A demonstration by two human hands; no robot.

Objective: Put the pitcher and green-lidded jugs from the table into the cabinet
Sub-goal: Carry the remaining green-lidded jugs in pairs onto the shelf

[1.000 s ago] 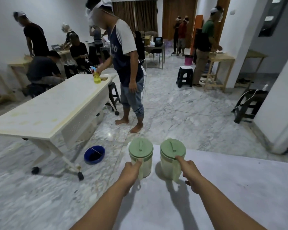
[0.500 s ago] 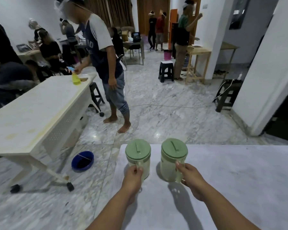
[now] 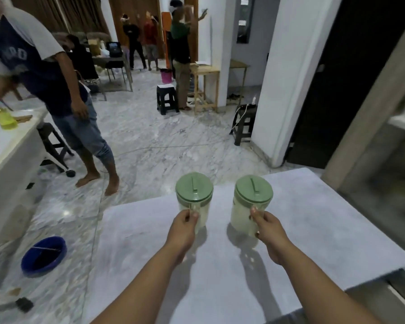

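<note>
Two pale translucent jugs with round green lids are side by side over the far part of the white table. My left hand is closed around the handle of the left jug. My right hand grips the handle of the right jug. Both jugs are upright and seem slightly off the tabletop, with shadows under them. A cabinet with a pale frame and a shelf inside shows at the right edge, blurred. No pitcher is in sight.
A person in a navy and white shirt stands barefoot on the marble floor at the left, beside a long white table with a yellow bottle. A blue basin lies on the floor. A white pillar, stools and more people are farther back.
My view has swung to the right, bringing the cabinet into sight. Both hands have closed fully on the jug handles, and the jugs look raised a little off the table.
</note>
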